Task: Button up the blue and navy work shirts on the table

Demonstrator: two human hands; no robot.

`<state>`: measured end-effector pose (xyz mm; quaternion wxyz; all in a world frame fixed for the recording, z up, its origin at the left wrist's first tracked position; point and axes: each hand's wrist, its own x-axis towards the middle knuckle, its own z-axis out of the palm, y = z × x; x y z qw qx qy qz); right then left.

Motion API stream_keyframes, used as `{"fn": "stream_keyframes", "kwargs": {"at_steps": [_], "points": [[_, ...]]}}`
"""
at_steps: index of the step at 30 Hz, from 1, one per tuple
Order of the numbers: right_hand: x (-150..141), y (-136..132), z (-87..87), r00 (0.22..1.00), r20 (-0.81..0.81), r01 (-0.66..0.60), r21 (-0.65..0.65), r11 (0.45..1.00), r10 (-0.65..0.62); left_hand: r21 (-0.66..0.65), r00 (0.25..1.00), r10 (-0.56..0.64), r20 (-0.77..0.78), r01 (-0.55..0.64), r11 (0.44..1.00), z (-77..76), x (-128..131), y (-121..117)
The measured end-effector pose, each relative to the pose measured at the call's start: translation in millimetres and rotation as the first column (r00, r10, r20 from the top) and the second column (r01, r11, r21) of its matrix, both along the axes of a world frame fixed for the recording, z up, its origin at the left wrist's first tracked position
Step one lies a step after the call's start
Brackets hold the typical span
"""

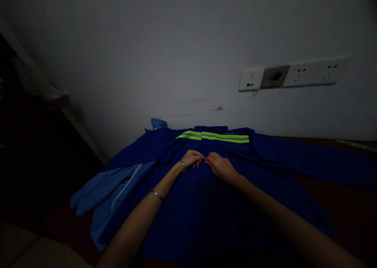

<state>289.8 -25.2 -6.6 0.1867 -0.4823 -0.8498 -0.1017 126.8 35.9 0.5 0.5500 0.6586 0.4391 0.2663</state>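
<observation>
A dark blue work jacket lies spread out, with a yellow-green and grey reflective band across its chest. Just below that band, at the front seam, my left hand pinches the cloth with bent fingers. Close beside it my right hand is closed the same way on the other side of the seam. The fingertips of both hands almost meet. Whether a button or other fastener sits between them is too small and dark to tell. One sleeve stretches out to the right.
Lighter blue garments, one with a white stripe, lie under the jacket at the left. A pale wall rises behind, with a row of sockets and switches. The dark red surface shows at the right. Floor tiles appear lower left.
</observation>
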Motion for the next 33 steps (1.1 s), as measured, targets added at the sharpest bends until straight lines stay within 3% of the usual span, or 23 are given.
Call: {"fn": "stream_keyframes", "kwargs": {"at_steps": [11,19,24,33], "points": [[-5.1,-2.7,3.7,0.99,0.134,0.035,0.074,0.997,-0.045,-0.04,0.994,0.06,0.094,-0.057,0.998,-1.9,4.1,-2.7],[-6.0,-4.4,1.0,0.99,0.13,0.056,0.048,0.997,-0.062,-0.025,0.963,-0.119,-0.241,0.116,0.993,12.7,-9.3,4.5],[-3.7,-2.4,-3.3,0.993,0.109,0.039,0.061,0.997,-0.046,-0.077,0.978,-0.095,-0.186,0.082,0.994,11.7,-9.7,3.4],[-2.7,-2.2,-1.0,0.995,0.102,0.008,0.063,0.998,-0.014,-0.054,0.992,-0.012,-0.125,0.006,0.999,11.3,-5.1,1.1]]}}
